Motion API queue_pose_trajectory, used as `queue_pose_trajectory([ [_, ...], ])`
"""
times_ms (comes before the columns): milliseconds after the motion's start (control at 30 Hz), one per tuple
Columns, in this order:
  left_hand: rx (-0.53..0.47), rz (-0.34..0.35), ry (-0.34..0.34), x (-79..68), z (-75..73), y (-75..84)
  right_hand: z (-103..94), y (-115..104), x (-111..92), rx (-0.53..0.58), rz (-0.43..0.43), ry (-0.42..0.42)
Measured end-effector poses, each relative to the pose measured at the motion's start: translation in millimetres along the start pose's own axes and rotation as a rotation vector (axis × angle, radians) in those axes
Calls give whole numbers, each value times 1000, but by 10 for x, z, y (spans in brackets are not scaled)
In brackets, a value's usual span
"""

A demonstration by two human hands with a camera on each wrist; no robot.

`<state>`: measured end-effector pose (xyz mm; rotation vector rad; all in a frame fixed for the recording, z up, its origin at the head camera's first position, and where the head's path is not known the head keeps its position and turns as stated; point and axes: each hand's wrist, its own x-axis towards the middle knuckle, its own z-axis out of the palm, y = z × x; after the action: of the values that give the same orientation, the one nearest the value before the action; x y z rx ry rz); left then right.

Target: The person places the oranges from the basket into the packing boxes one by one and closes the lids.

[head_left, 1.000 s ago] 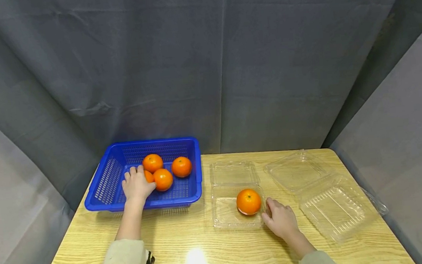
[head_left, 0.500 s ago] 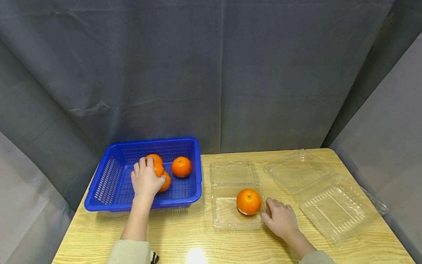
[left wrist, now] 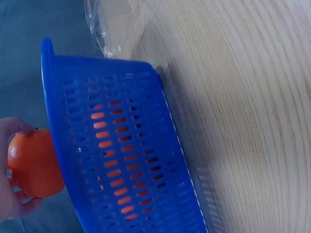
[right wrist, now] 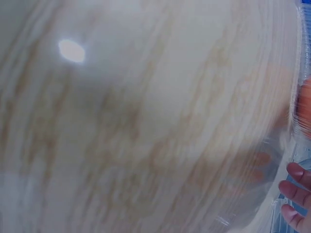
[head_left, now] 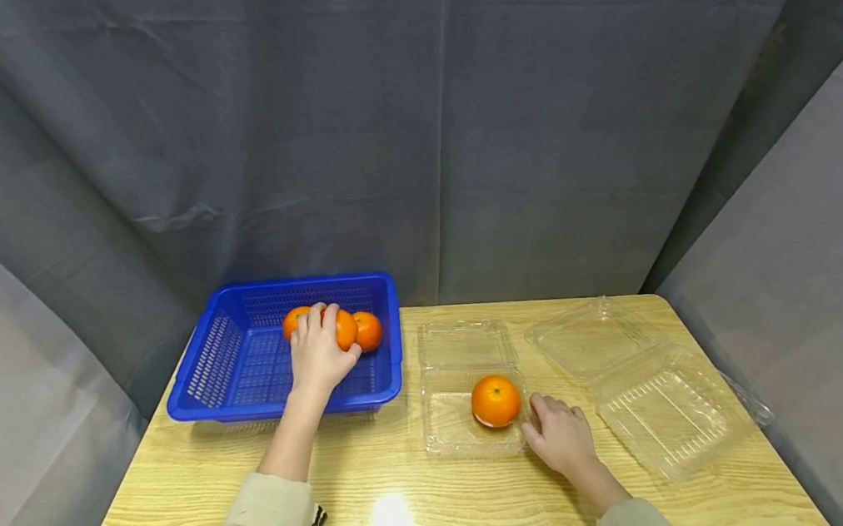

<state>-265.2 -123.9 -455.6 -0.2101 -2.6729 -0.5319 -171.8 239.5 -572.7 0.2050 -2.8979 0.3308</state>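
Observation:
My left hand (head_left: 320, 357) grips an orange (head_left: 345, 330) over the blue basket (head_left: 201, 407). In the left wrist view the held orange (left wrist: 36, 164) shows at the height of the basket's rim, with fingers curled round it. Another orange (head_left: 371, 332) lies to its right in the basket, and one more (head_left: 294, 321) shows behind the fingers; the hand hides part of the basket. My right hand (head_left: 563, 437) rests at the right edge of a clear plastic clamshell box (head_left: 443, 428), fingers relaxed. One orange (head_left: 496, 401) sits in that box's base.
A second clear clamshell box (head_left: 667, 408) lies opened out to the right, with more clear plastic (head_left: 750, 401) beyond it at the table's right edge. The wooden table (head_left: 381, 484) ends at a grey curtain (head_left: 533, 161) behind.
My left hand has taken hold of an orange, lifted it and moved right across the basket. The right hand and the boxed orange have stayed in place.

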Motion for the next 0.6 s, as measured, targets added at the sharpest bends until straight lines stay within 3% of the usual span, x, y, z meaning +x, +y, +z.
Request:
queue_pose_trajectory([
  [600, -64, 193, 116, -60, 89, 420, 3, 5, -3, 12, 6, -15],
])
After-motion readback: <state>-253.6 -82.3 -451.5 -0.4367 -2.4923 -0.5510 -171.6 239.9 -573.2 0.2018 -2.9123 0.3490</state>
